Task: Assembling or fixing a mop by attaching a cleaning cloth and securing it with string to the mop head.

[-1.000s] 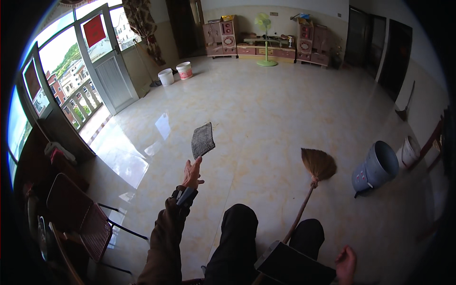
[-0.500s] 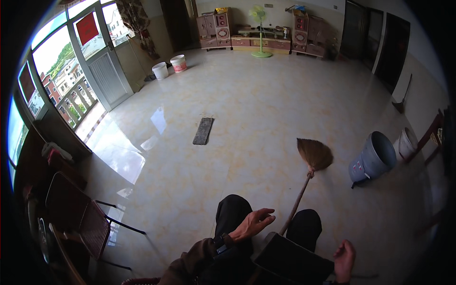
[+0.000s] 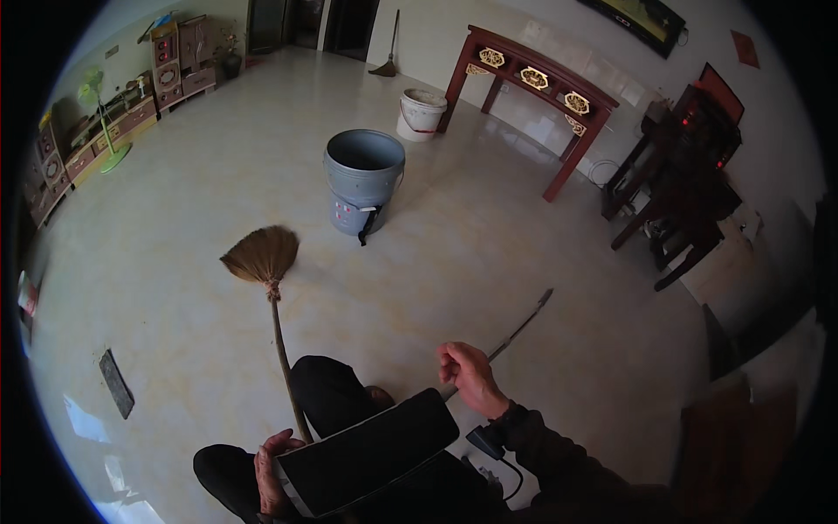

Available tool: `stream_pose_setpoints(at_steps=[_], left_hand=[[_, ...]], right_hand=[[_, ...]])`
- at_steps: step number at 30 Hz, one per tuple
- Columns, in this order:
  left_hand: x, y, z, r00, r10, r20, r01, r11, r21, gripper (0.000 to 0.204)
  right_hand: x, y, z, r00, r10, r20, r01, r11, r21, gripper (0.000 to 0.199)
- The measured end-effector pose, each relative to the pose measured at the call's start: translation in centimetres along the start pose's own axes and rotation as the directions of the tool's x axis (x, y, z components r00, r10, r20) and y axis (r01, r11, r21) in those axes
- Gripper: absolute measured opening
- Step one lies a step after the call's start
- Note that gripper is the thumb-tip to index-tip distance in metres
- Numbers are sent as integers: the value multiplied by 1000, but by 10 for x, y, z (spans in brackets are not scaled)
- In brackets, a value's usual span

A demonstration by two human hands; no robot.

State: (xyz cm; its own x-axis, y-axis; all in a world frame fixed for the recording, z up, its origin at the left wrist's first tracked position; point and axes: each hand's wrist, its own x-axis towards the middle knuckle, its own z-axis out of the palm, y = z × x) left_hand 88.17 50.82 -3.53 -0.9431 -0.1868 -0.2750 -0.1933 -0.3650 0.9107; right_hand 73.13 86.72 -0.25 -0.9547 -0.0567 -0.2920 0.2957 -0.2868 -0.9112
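Across my lap lies a black flat board (image 3: 371,454) with pale edging, perhaps a flat mop head. My left hand (image 3: 272,476) is bent around its left end, part of the fingers hidden behind it. Just beyond the board's right end is my right hand (image 3: 473,377), its fingers curled in; whatever they hold is hidden. A thin rod (image 3: 521,329) passes beneath that hand and runs away to the right. Beside my left hand rises the handle of a straw broom (image 3: 263,256), whose bristles rest on the tiles ahead. A dark device with a cable is strapped to my right wrist.
A grey bucket (image 3: 365,179) stands ahead, with a white bucket (image 3: 422,115) behind it. A grey flat pad (image 3: 116,384) lies on the tiles at left. To the right are a dark red carved table (image 3: 531,77) and dark wooden furniture (image 3: 676,188). A green fan (image 3: 106,131) stands far left.
My view has swung right. My left hand, raised with fingers apart before, is now at the board's left end. My right hand has moved forward over the rod.
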Motion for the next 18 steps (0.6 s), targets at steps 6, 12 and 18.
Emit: stream_pose_setpoints(at_steps=[6,12,18], left_hand=[[-3,-1,-5,993,34,109,-29,998,-47,73],[-9,17,-2,998,-38,58,39,999,-16,70],[-11,22,-4,986,-125,109,131,990,-50,68]], right_hand=[[-12,30,-68,958,-5,-286,20,999,50,26],[-17,49,-114,866,64,-496,8,990,140,31],[-21,67,-123,871,121,-476,-59,988,142,33]])
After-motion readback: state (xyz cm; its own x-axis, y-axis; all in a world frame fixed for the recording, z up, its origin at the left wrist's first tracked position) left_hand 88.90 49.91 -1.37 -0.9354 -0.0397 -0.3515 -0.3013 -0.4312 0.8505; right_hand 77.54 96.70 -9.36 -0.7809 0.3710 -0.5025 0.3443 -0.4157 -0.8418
